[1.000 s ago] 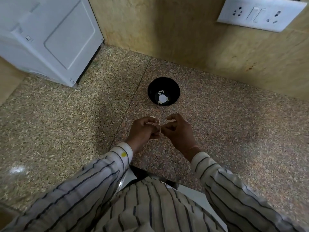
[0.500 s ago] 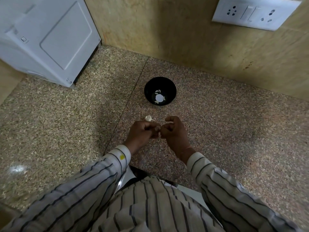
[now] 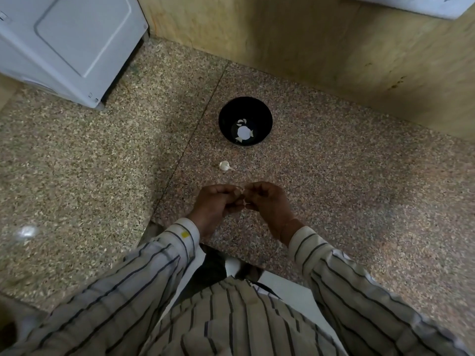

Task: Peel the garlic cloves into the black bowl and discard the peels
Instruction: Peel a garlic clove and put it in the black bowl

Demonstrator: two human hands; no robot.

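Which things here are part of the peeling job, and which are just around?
Job: round black bowl holding pale cloves; small white garlic piece on the speckled granite counter; left hand and right hand pinching a clove.
Around: white appliance; white wall switchboard.

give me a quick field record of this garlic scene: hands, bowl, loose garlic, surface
left hand: curled, pinching a garlic clove together with the right
right hand: curled, pinching the same clove
bowl: black, upright on the counter, beyond the hands, a few white garlic pieces inside
loose garlic: one piece on the counter between bowl and hands, touching neither
counter: speckled stone
appliance: white, far left
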